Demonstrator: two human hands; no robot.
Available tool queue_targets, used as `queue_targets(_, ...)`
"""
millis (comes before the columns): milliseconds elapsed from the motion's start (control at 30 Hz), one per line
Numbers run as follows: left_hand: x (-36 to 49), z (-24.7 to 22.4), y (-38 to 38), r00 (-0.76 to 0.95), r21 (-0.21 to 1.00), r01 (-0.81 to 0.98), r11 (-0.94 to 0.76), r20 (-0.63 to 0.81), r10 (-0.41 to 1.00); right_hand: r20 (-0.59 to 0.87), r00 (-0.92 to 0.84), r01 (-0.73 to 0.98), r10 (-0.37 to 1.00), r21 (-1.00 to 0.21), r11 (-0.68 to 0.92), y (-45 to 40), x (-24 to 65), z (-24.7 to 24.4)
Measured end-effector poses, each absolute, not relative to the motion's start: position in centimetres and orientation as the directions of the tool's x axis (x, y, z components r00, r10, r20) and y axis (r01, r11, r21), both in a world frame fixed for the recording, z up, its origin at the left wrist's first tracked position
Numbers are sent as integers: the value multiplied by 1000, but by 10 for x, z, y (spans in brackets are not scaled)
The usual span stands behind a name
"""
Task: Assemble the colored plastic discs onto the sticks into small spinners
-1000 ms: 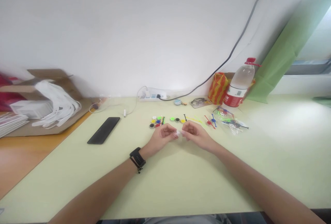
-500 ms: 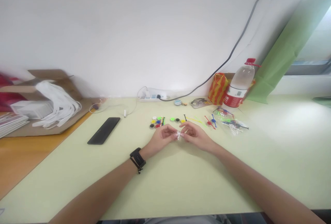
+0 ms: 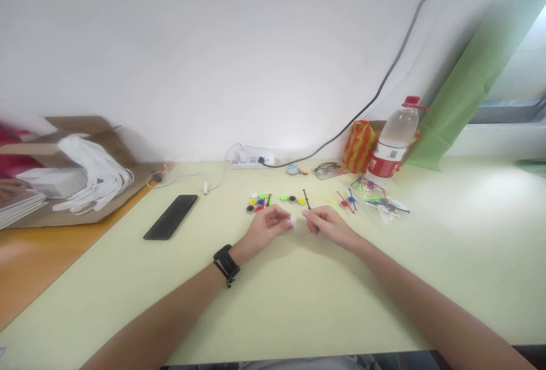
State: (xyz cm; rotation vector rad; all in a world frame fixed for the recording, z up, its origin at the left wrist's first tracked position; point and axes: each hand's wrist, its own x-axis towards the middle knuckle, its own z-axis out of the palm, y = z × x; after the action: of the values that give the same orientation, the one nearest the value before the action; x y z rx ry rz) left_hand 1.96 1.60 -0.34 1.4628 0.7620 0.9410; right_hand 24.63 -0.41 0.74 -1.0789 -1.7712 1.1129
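Note:
Over the middle of the table my left hand pinches a small white, partly clear piece between thumb and fingertips; its exact kind is too small to tell. A short gap to the right, my right hand is closed, thumb against curled fingers, and whatever it may hold is hidden. A thin black stick with knobbed ends lies just beyond its fingertips. Behind my left hand sit several small round coloured pieces. More such discs, among them a green one, lie between the hands, farther back.
Red and blue sticks with discs and a clear bag of parts lie at right. Behind them stand a large water bottle and a striped bag. A black phone lies left; a power strip sits by the wall.
My right hand has come away from the small white piece, slightly rightward, and its fingers have curled in. My left hand stays in place with the piece.

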Motion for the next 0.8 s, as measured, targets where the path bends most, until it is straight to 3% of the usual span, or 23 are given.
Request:
queue_targets(200,20,-2,16,467,992,-51,-112,123,876,186,-346,128,920,-962,242,-5,240,4)
queue_targets(600,21,-1,14,482,995,-60,-85,103,870,209,-404,158,891,-943,292,-6,240,3)
queue_targets(800,20,-2,15,478,995,-56,-85,101,873,208,-351,155,913,-949,276,-5,240,0)
